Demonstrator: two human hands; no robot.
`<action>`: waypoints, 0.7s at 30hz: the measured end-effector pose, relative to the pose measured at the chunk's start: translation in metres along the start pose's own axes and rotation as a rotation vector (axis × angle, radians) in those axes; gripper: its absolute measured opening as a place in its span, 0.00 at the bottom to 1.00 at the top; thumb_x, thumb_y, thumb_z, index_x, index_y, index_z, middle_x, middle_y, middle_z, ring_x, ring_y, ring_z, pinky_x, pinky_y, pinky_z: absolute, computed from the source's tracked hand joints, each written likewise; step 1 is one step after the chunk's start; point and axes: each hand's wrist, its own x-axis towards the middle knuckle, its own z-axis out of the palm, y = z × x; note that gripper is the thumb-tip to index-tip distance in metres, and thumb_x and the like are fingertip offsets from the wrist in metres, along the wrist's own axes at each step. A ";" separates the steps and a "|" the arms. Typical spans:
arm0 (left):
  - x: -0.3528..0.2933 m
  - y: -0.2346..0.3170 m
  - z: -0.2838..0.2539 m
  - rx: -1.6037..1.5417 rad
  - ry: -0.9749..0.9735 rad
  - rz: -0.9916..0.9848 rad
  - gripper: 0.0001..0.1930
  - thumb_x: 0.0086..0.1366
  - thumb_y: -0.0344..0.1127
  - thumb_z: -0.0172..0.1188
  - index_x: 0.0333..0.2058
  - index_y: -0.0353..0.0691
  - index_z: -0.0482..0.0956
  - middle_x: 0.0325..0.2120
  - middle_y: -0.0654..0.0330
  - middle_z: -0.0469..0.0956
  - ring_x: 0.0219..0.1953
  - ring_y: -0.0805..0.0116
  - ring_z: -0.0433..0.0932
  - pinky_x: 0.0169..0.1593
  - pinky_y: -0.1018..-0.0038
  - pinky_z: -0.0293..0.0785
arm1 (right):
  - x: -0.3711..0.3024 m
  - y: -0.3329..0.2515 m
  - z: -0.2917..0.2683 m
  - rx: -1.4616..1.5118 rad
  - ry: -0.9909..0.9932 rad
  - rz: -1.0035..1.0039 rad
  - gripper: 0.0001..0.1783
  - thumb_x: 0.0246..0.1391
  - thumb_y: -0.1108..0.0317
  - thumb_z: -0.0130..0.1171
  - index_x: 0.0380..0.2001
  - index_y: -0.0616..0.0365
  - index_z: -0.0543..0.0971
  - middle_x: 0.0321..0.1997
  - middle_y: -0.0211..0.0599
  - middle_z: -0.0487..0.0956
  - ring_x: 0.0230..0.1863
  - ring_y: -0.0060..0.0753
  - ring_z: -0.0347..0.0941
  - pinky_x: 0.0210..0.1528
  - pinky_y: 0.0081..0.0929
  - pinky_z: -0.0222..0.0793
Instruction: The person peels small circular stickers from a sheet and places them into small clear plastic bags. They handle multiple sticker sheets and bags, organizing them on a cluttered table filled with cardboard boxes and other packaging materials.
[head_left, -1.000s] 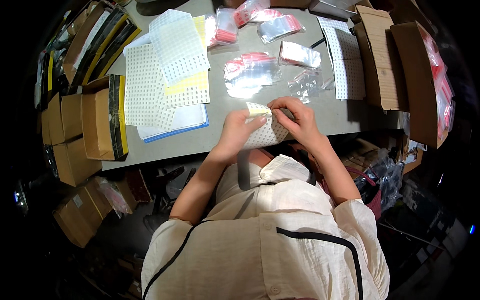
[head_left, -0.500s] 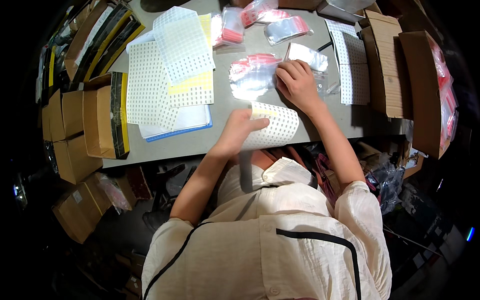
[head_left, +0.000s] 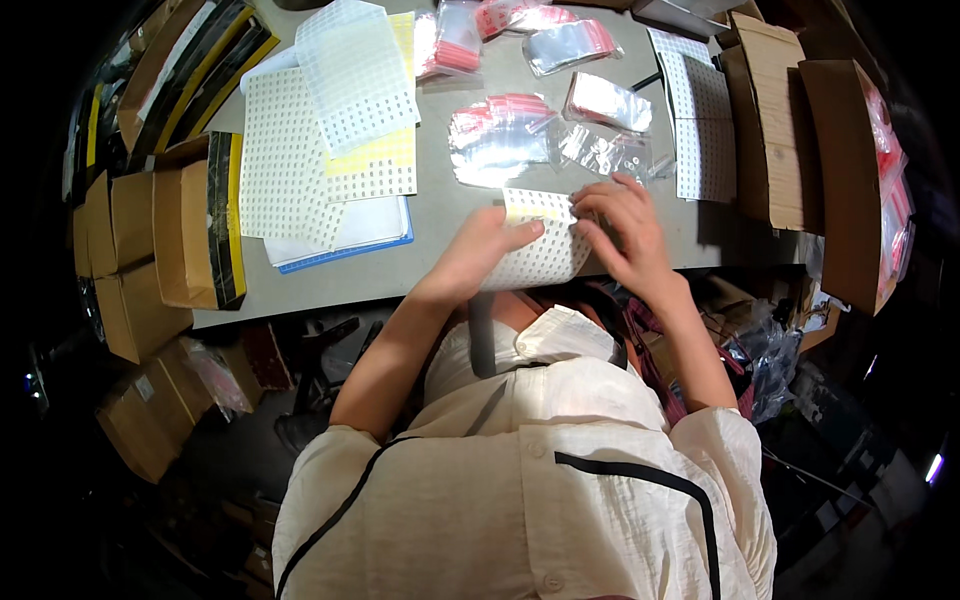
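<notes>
My left hand (head_left: 480,250) grips a curled sheet of small labels (head_left: 545,255), thumb on top, over the table's front edge. The sheet is white with rows of tiny dark print and a bare yellowish strip near its top. My right hand (head_left: 630,235) is at the sheet's upper right edge, fingers bent and thumb tip close to the fingertips, pinching at the edge. Whether a single label is between those fingertips is too small to see. Just beyond lie a fan of clear zip bags (head_left: 500,140) with red tops and some clear bags with small pieces inside (head_left: 605,150).
More label sheets (head_left: 280,150) lie on a blue-edged stack of paper at left. Bundles of zip bags (head_left: 570,48) and a wrapped stack of clear bags (head_left: 608,102) are farther back. Cardboard boxes (head_left: 770,130) stand at right, and an open box (head_left: 185,235) sits at the left edge.
My right hand has come back from the clear bags beside the zip bags to the edge of the label sheet. The left hand still holds the sheet.
</notes>
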 end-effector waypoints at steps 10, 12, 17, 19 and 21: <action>0.003 -0.013 0.004 0.288 0.065 0.133 0.14 0.71 0.31 0.61 0.51 0.28 0.81 0.43 0.58 0.84 0.43 0.74 0.82 0.47 0.74 0.79 | -0.007 0.002 0.020 0.013 0.063 -0.035 0.09 0.54 0.71 0.63 0.39 0.59 0.79 0.40 0.38 0.80 0.47 0.41 0.77 0.67 0.47 0.62; 0.005 -0.016 0.002 0.374 0.074 0.175 0.14 0.71 0.30 0.60 0.51 0.29 0.82 0.43 0.59 0.84 0.42 0.75 0.81 0.47 0.75 0.78 | -0.005 0.002 0.017 0.008 0.058 -0.052 0.08 0.54 0.71 0.63 0.38 0.59 0.80 0.39 0.36 0.81 0.46 0.39 0.78 0.66 0.46 0.62; 0.004 -0.015 0.002 0.475 0.105 0.179 0.14 0.71 0.31 0.60 0.51 0.28 0.81 0.42 0.59 0.84 0.42 0.76 0.81 0.47 0.75 0.78 | 0.000 0.006 0.017 0.078 0.037 -0.003 0.06 0.52 0.73 0.63 0.35 0.59 0.80 0.37 0.34 0.81 0.43 0.36 0.78 0.65 0.43 0.63; 0.004 -0.015 0.001 0.489 0.115 0.194 0.14 0.71 0.31 0.60 0.51 0.28 0.81 0.42 0.59 0.84 0.42 0.75 0.81 0.46 0.74 0.78 | 0.006 0.012 0.018 0.107 0.018 -0.012 0.05 0.52 0.74 0.63 0.34 0.59 0.79 0.36 0.35 0.81 0.42 0.38 0.77 0.63 0.42 0.64; 0.004 -0.015 0.000 0.474 0.131 0.207 0.14 0.71 0.30 0.60 0.51 0.28 0.81 0.42 0.58 0.85 0.42 0.74 0.81 0.46 0.73 0.79 | 0.017 0.021 0.018 0.093 0.056 -0.013 0.05 0.52 0.74 0.63 0.32 0.59 0.78 0.35 0.36 0.80 0.42 0.41 0.76 0.60 0.41 0.64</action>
